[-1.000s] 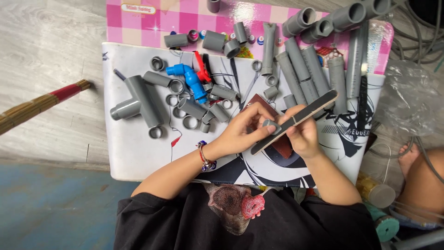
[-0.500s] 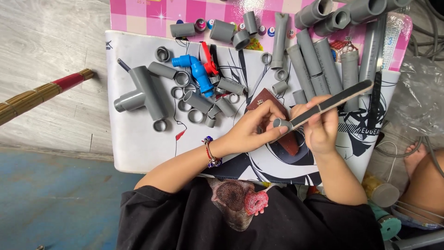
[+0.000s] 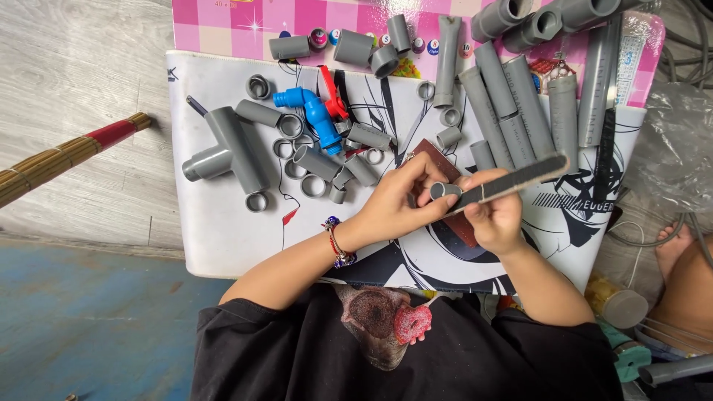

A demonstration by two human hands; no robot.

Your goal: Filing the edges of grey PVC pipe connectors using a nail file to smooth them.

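A white printed mat point(image 3: 223, 230) lay on the grey wooden floor point(image 3: 82, 82), with a pink checked sheet point(image 3: 223, 22) beyond it. Left of the gripping hands, short grey pipe rings point(image 3: 297, 160), a grey tee pipe point(image 3: 230, 148) and a blue valve point(image 3: 312, 115) lay scattered. Beyond the grip lay long grey pipes point(image 3: 512, 104).

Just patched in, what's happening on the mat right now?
A person sits over a printed mat strewn with grey pipe pieces. The left hand pinches a short grey pipe fitting, and the right hand holds a long flat file laid against it. A grey tee fitting and a blue valve lie untouched to the left, and longer pipe lengths lie beyond the hands.
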